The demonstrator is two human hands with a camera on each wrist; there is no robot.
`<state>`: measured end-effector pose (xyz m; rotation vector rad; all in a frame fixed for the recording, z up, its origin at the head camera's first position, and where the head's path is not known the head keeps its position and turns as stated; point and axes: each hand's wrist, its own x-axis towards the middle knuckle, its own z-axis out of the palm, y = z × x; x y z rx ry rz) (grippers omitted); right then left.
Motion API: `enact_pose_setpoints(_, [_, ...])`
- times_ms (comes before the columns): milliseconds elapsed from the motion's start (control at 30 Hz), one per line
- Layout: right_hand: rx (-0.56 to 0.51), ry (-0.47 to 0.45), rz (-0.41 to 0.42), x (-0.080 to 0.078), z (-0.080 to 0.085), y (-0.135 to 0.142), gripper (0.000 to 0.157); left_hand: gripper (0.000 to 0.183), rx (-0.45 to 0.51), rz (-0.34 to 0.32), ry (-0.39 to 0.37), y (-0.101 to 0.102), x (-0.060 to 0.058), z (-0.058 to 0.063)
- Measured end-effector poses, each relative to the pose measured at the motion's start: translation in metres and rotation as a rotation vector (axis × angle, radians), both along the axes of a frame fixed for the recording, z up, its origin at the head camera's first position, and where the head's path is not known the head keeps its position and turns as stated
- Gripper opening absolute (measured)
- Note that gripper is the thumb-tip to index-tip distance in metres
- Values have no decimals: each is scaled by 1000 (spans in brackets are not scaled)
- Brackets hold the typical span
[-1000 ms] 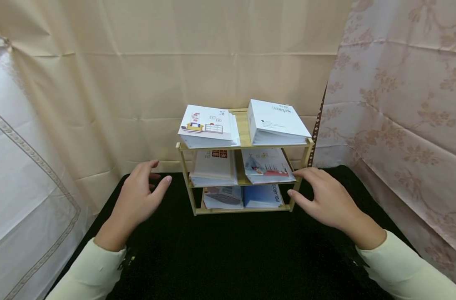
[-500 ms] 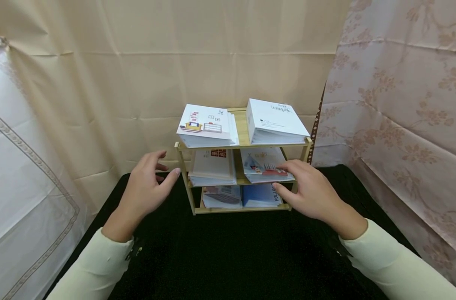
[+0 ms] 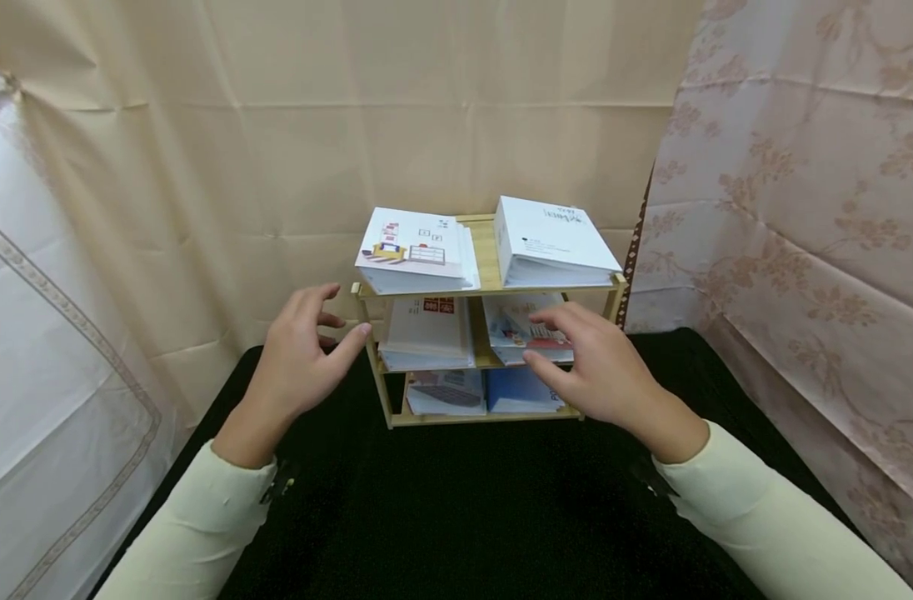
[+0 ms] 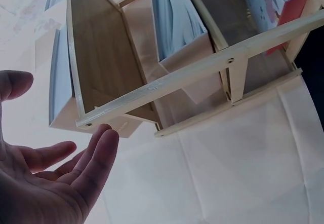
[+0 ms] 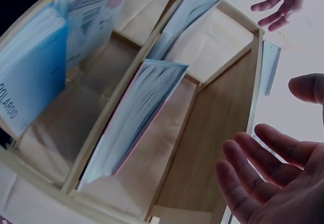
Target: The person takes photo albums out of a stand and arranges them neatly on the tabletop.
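Note:
A three-tier wooden shelf [image 3: 487, 254] holds photo albums on each level. My left hand [image 3: 297, 367] is held beside its left end, fingers loosely bent and apart, with nothing in them. In the left wrist view, the fingertips of that left hand [image 4: 66, 178] show close to the shelf's side rail. My right hand [image 3: 602, 367] hovers in front of the shelf's right side, thumb and fingers spread. It overlaps the middle-level right album [image 3: 507, 332] in the head view and hides part of the blue POLAROID album [image 3: 516, 392]. The right wrist view shows an empty right palm [image 5: 278, 183].
On the top level lie a white album with a colourful drawing [image 3: 411, 242] and a thicker white album [image 3: 557, 242]. A beige album [image 3: 426, 333] is at middle left, a grey-white one [image 3: 446, 393] below. Dark cloth [image 3: 456, 517] covers the table; curtains [image 3: 336, 125] hang behind and beside.
My right hand has moved left from the shelf's right edge to in front of the middle-level album. My left hand has risen slightly and come nearer the shelf. The albums stay in place.

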<state>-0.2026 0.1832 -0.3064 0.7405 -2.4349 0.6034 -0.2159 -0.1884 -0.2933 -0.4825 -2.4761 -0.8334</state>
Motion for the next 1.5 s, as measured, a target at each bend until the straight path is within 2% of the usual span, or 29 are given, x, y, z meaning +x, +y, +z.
enact_pose_setpoints(167, [-42,31,41,-4,3,-12,42,72,31,-4,-8,0,0,3])
enact_pose_setpoints(300, [-114,22,97,-5,4,-20,40,76,62,-15,-23,2,-1,6])
enact_pose_setpoints(433, [-163,80,130,-8,7,-28,37,78,78,-28,-23,7,-4,10])
enact_pose_setpoints(567, [-179,164,133,-14,12,-36,37,78,87,-45,-24,13,-9,17])
enact_pose_setpoints(733, [-186,193,114,-22,17,-46,37,77,97,-61,-33,17,-13,22])
enact_pose_setpoints(933, [-189,156,119,-26,16,-54,40,78,87,-57,-37,19,-13,24])
enact_pose_setpoints(1300, [-155,37,81,-28,18,-69,64,76,94,-56,-48,24,-18,23])
enact_pose_setpoints(1500, [-138,-20,52,-32,16,-77,70,74,111,-67,-52,28,-21,23])
